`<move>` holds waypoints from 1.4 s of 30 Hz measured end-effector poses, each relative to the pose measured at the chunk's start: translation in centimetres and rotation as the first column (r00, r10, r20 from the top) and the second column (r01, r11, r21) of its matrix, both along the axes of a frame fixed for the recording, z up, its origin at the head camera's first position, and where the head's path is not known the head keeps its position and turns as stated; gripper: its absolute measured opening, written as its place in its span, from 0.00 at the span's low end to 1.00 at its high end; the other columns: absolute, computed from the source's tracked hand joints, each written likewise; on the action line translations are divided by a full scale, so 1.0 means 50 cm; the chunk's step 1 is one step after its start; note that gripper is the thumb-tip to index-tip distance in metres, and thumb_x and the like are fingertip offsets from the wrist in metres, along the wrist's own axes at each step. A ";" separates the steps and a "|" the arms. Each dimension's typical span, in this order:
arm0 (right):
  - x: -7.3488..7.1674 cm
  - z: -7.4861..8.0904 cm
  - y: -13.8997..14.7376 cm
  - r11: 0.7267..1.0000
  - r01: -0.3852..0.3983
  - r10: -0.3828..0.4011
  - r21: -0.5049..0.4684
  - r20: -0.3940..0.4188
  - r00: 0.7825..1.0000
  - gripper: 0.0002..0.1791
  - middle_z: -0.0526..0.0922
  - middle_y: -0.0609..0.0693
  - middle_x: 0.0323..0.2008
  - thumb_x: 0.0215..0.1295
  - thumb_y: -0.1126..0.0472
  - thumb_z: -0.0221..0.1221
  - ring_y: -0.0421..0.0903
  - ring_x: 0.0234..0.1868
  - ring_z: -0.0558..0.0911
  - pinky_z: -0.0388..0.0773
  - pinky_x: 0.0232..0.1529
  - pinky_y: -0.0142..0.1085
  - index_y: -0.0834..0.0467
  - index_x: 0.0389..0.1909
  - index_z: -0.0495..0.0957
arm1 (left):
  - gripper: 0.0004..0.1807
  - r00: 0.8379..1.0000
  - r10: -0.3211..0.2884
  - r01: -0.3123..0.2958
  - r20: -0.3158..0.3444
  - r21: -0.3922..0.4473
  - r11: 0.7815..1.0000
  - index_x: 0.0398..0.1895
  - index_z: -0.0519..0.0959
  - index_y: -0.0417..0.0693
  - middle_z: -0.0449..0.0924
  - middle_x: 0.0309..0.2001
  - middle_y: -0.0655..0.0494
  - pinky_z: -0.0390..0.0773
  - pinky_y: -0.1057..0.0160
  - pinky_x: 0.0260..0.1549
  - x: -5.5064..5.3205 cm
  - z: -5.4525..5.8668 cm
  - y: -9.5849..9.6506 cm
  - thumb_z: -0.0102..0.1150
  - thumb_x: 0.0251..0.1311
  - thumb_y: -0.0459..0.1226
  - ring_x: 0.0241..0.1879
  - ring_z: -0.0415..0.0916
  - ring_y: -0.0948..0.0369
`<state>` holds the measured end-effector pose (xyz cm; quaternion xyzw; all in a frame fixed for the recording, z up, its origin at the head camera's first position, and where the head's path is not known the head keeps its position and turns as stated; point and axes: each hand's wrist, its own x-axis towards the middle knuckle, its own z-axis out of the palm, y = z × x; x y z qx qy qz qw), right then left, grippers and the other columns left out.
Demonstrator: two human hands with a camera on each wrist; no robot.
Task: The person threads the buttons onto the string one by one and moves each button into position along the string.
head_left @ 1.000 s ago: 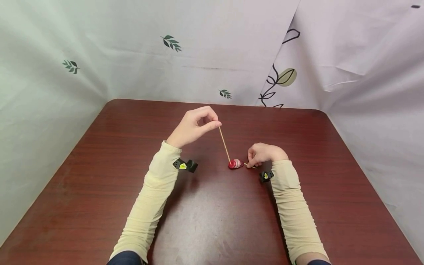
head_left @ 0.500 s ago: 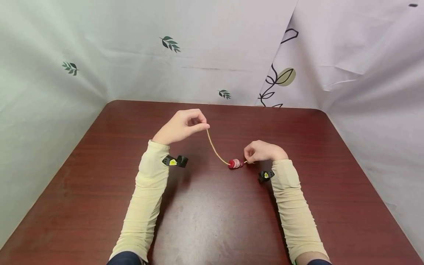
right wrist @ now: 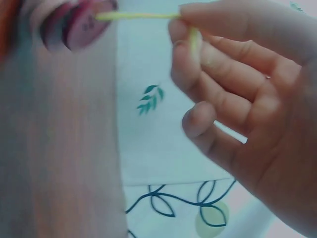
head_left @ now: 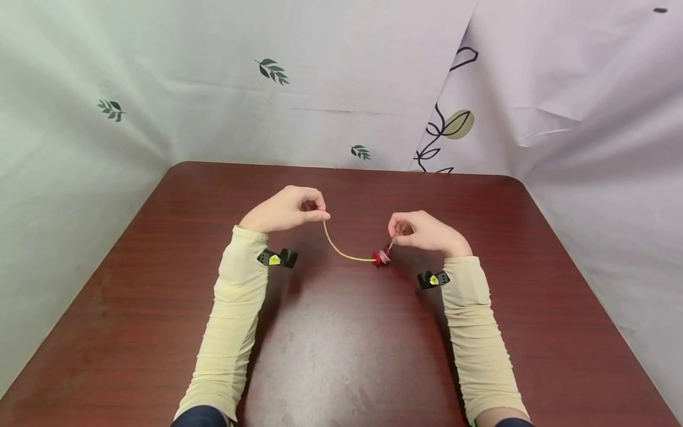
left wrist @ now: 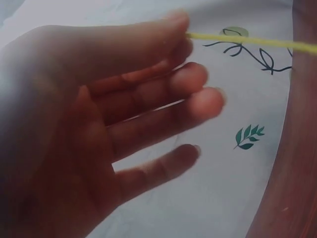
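Observation:
A yellow string (head_left: pixel 341 253) sags between my two hands in the head view. Several red, pink and dark red buttons (head_left: pixel 382 257) are threaded on it, bunched close to the right hand. My left hand (head_left: pixel 288 209) pinches one end of the string between thumb and forefinger, its other fingers loosely bent in the left wrist view. My right hand (head_left: pixel 424 231) pinches the string just past the buttons; in the right wrist view a short tail hangs beside its fingers. The nearest button (right wrist: pixel 89 25) shows small holes, with the string passing through.
Both hands are over a dark reddish-brown table (head_left: pixel 331 356). A white cloth (head_left: pixel 320 89) with printed leaves hangs behind it and along both sides. Each sleeve carries a black wrist mount.
My left hand has moved left and lower, so the string went from taut to sagging. My right hand has risen, and the button stack has tipped and been drawn up toward it.

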<state>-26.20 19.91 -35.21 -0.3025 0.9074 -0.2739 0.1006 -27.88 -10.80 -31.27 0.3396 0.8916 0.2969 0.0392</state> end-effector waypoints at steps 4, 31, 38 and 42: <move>0.007 0.020 -0.001 0.999 0.023 -0.026 -0.046 -0.062 0.998 0.04 0.76 0.44 0.24 0.55 0.63 0.57 0.40 0.28 0.74 0.70 0.29 0.33 0.52 0.30 0.72 | 0.07 1.000 -0.003 0.004 0.015 -0.031 1.000 0.24 0.74 0.56 0.74 0.22 0.60 0.68 0.66 0.27 -0.004 -0.005 -0.005 0.60 0.52 0.46 0.22 0.68 0.62; 0.052 0.090 -0.009 0.690 0.197 -0.257 -0.697 0.018 0.966 0.05 0.76 0.49 0.28 0.59 0.68 0.55 0.47 0.31 0.75 0.72 0.34 0.30 0.62 0.36 0.72 | 0.09 0.985 -0.100 0.117 0.139 -0.119 0.986 0.21 0.74 0.52 0.73 0.22 0.62 0.66 0.67 0.28 -0.033 -0.059 0.036 0.60 0.52 0.43 0.24 0.66 0.65; 0.037 0.071 0.006 0.551 0.172 -0.189 -0.816 0.079 0.979 0.05 0.75 0.49 0.27 0.59 0.67 0.56 0.43 0.29 0.73 0.71 0.34 0.32 0.61 0.36 0.72 | 0.09 0.986 -0.097 0.117 0.137 -0.145 0.983 0.21 0.74 0.53 0.72 0.21 0.63 0.65 0.68 0.26 -0.032 -0.064 0.039 0.60 0.51 0.44 0.23 0.64 0.65; 0.037 0.072 0.006 0.533 0.172 -0.183 -0.828 0.086 0.979 0.05 0.75 0.50 0.27 0.59 0.67 0.55 0.44 0.29 0.73 0.72 0.34 0.31 0.62 0.36 0.72 | 0.08 0.984 -0.100 0.122 0.148 -0.149 0.981 0.21 0.74 0.53 0.72 0.21 0.63 0.65 0.68 0.26 -0.032 -0.066 0.041 0.60 0.51 0.44 0.23 0.64 0.65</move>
